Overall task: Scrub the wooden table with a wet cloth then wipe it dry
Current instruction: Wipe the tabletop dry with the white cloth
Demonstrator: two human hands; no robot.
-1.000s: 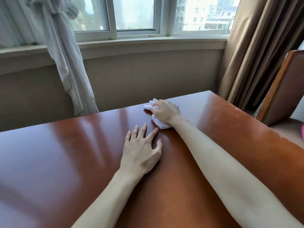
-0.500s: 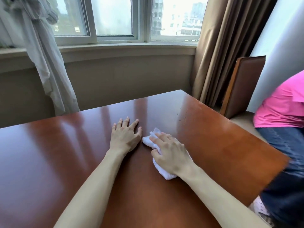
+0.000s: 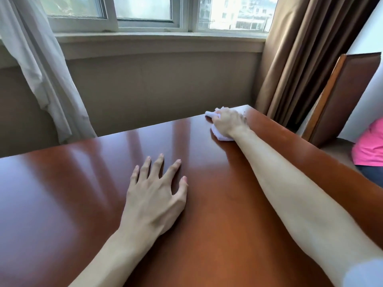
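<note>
Right hand (image 3: 229, 123) is stretched out to the far right corner of the wooden table (image 3: 238, 204), palm down on a bunched white cloth (image 3: 220, 136), fingers curled over it and gripping, pressing it onto the tabletop. Cloth pokes out past the fingertips at the far edge and under the wrist on the near side; most of it is hidden beneath the hand. Right forearm runs diagonally across the table's right side. Left hand (image 3: 154, 195) lies flat on the table near the middle, palm down, fingers straight and spread wide, thumb splayed to the right, holding nothing, well apart from the cloth. Table surface is glossy reddish brown, with pale window reflections streaking across the left and centre. Cannot tell from the view whether the surface or cloth is wet. Behind the table: a beige wall under a window (image 3: 145, 13), a white sheer curtain (image 3: 41, 69) hanging at left, a brown curtain (image 3: 300, 59) at right. A wooden chair back (image 3: 342, 96) stands beside the table's right edge, and a person in a pink top (image 3: 371, 143) sits at the far right of the frame, only partly in view.
</note>
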